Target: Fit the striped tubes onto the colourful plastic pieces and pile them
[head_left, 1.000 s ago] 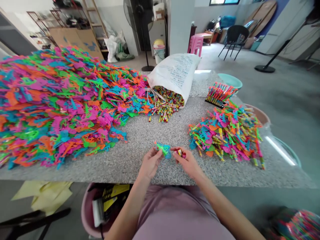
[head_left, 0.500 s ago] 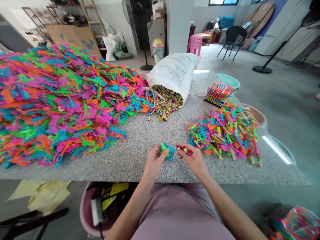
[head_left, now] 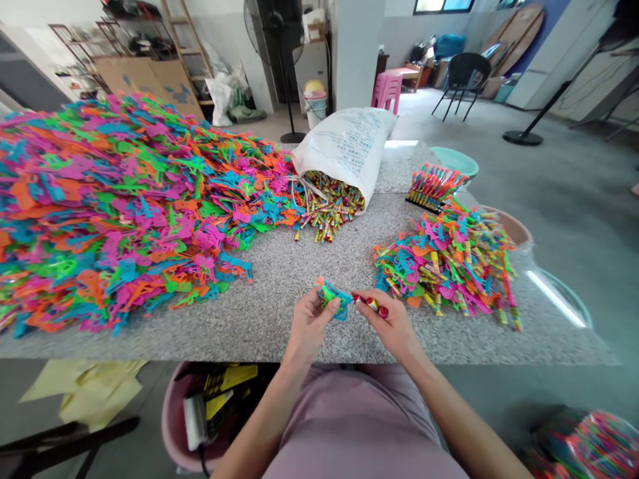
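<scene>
While the left hand [head_left: 307,324] pinches blue and green plastic pieces [head_left: 338,301] over the bench [head_left: 279,266], before the white sack [head_left: 350,143], the right hand [head_left: 396,327] alongside grips small red-and-yellow tubes [head_left: 372,304].

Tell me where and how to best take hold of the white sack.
Probably by the upper rim of its mouth, coming from the person's side. The white sack lies on its side with its open mouth facing this way, and small tubes spill out there, so lifting by the far end would likely pour out more.
</scene>
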`<state>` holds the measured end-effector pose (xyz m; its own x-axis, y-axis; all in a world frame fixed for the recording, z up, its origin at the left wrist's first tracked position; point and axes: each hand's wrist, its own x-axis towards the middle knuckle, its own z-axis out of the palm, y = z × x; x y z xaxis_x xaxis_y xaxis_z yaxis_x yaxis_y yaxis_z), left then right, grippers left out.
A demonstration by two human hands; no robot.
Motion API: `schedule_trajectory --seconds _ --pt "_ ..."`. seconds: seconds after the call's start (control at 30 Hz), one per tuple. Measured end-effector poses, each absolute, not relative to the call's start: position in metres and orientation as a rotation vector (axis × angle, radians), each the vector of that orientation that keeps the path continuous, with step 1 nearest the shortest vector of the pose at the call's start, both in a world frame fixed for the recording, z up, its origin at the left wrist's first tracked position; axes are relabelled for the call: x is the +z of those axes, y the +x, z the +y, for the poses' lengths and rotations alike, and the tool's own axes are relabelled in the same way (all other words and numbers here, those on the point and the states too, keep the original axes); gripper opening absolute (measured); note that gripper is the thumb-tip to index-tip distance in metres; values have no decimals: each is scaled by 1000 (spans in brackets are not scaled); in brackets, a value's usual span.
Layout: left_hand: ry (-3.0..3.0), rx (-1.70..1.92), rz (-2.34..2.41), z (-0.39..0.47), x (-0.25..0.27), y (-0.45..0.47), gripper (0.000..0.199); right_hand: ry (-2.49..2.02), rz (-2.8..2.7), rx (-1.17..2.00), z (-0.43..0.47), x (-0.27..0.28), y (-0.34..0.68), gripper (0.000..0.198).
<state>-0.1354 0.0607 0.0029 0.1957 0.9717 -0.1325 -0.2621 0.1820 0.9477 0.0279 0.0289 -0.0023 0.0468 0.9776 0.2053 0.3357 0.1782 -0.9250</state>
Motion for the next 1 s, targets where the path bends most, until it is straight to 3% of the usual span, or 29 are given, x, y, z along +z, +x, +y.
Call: schedule_trajectory --seconds 0.4,0.5,0.6,0.67,0.77,0.87,1.0 --pt "1118 1023 995 71 -25 -134 29 -1382 -1676 750 30 -10 32 27" --pt "1391 928 1243 110 -39 -167 55 -1529 -1601 350 35 0 91 27" --pt "1661 937 2023 155 -44 -227 67 -1842 -1303 -315 52 15 172 31" --pt "1677 791 2378 173 -47 -261 70 -1966 -1355 -417 65 22 210 38" --pt "1759 635 2443 173 -57 -278 59 -1893 -1453 -493 76 21 212 40" --pt "1919 684 2213 151 -69 -255 45 -1715 -1416 -377 78 9 158 38" --pt "1734 903 1657 117 -63 -208 38 -1442 -1668 465 80 -10 67 30"
